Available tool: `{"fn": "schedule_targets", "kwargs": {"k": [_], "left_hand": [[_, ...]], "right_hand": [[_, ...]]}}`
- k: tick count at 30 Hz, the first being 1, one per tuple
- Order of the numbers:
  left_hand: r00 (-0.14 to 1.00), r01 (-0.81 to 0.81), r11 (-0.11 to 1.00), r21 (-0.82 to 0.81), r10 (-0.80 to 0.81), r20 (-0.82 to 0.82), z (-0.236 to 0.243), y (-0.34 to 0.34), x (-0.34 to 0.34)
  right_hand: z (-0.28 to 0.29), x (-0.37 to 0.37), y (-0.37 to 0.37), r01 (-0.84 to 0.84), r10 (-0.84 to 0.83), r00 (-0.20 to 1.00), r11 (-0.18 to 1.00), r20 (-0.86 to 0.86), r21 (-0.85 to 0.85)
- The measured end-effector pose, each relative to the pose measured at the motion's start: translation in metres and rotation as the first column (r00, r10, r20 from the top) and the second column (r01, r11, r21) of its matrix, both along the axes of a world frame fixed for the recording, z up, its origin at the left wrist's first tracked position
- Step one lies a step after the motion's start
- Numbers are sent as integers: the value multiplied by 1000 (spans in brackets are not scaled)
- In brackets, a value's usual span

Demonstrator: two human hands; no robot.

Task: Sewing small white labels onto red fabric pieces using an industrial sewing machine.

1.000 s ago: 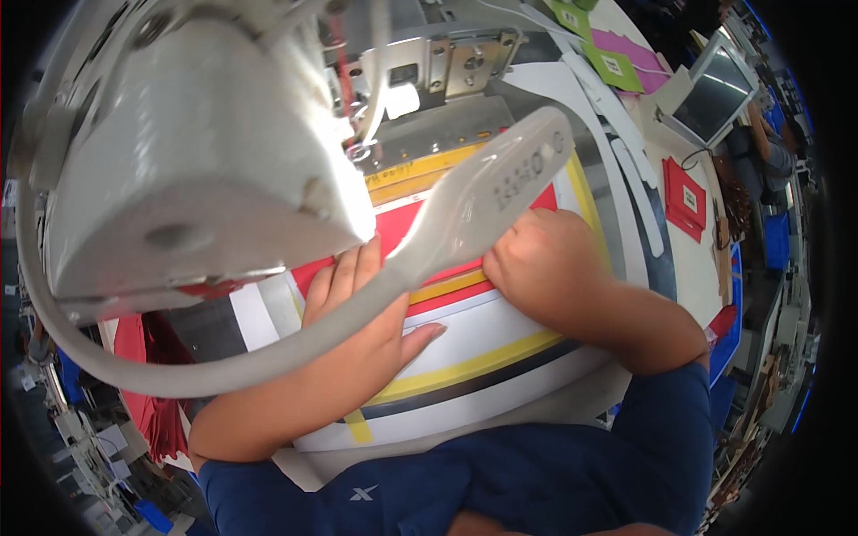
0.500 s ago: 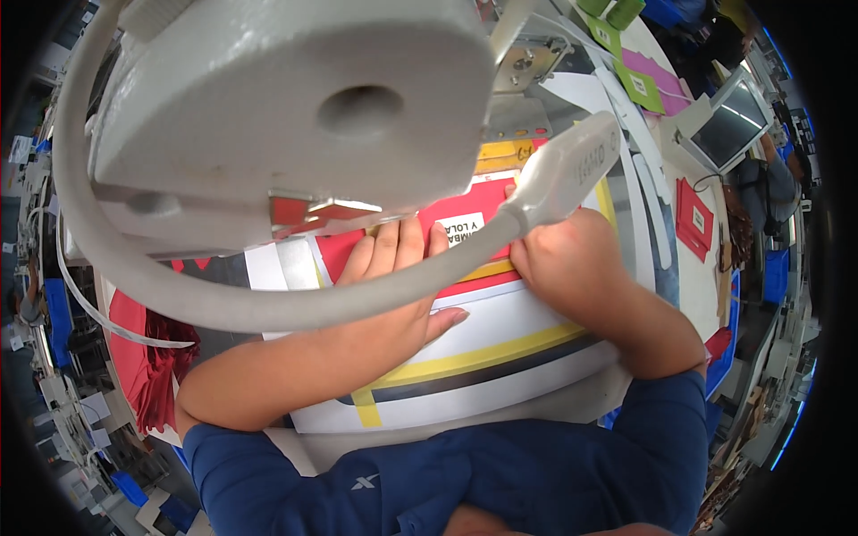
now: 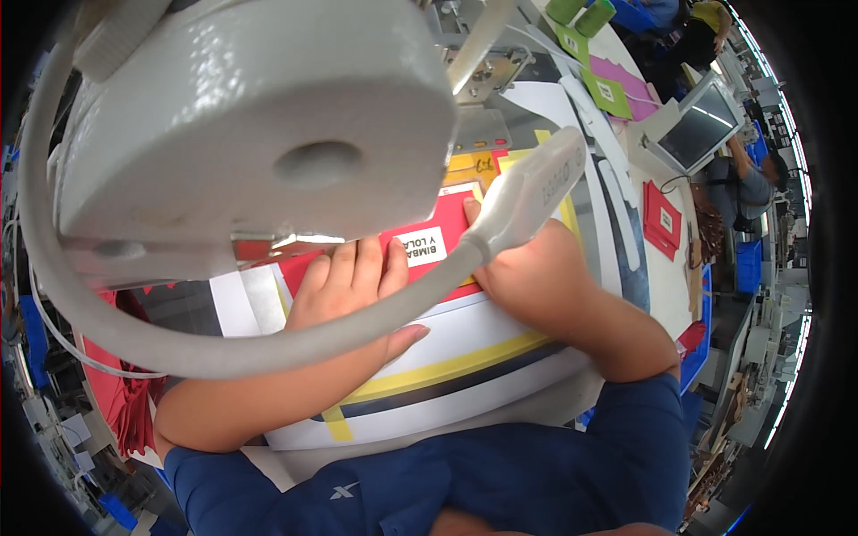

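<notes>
Under the white sewing machine head (image 3: 268,152), a red fabric piece (image 3: 456,214) lies on a white sheet (image 3: 465,322) edged with yellow tape. The piece carries a white printed label (image 3: 424,247). My left hand (image 3: 349,286) rests flat on its left part, fingers stretched out beside the label, thumb apart. At the right edge my right hand (image 3: 532,268) is closed, one fingertip on the red surface. A grey lamp with a bendy neck (image 3: 536,183) covers part of this hand. A yellow-orange strip (image 3: 469,165) shows beyond the piece. The needle area is hidden.
The lamp's thick cable (image 3: 295,353) arcs across in front of my left forearm. Red fabric pieces (image 3: 130,411) are bunched at left. To the right are a screen (image 3: 697,129), stacked red pieces (image 3: 661,221) and green thread spools (image 3: 592,16). Other people sit farther off.
The whole view has shifted, so the machine, hands and red piece appear further left and slightly lower. More of the label shows. Both hands keep nearly the same place on the piece.
</notes>
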State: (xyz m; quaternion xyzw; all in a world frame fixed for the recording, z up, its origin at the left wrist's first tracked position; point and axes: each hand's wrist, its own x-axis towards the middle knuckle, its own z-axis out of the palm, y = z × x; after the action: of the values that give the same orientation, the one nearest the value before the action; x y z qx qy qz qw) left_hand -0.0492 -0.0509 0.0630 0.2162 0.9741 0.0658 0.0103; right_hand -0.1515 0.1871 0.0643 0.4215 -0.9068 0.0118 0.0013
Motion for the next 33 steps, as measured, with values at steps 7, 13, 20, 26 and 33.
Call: {"fn": "schedule_targets", "kwargs": {"k": [7,13,20,26,33], "left_hand": [[996,-38,999,-4,38,82,6,-1,1],[1000,-16,1000,-7,16,-2,8,-6,4],[1000,-10,1000,-22,11,21,12,-24,11],[995,-46,999,-20,48,92,19,-35,18],[988,-65,994,-89,76,134,31,-46,21]], "right_hand": [[-7,-2,-5,-126,113,983,988,-144,-87],[-7,-2,-11,-197,186,968,979,-171,-50],[-1,4,-34,-193,196,974,980,-110,35],[3,8,-51,-194,195,980,981,-42,26],[-2,16,-68,-221,227,963,973,-143,58]]}}
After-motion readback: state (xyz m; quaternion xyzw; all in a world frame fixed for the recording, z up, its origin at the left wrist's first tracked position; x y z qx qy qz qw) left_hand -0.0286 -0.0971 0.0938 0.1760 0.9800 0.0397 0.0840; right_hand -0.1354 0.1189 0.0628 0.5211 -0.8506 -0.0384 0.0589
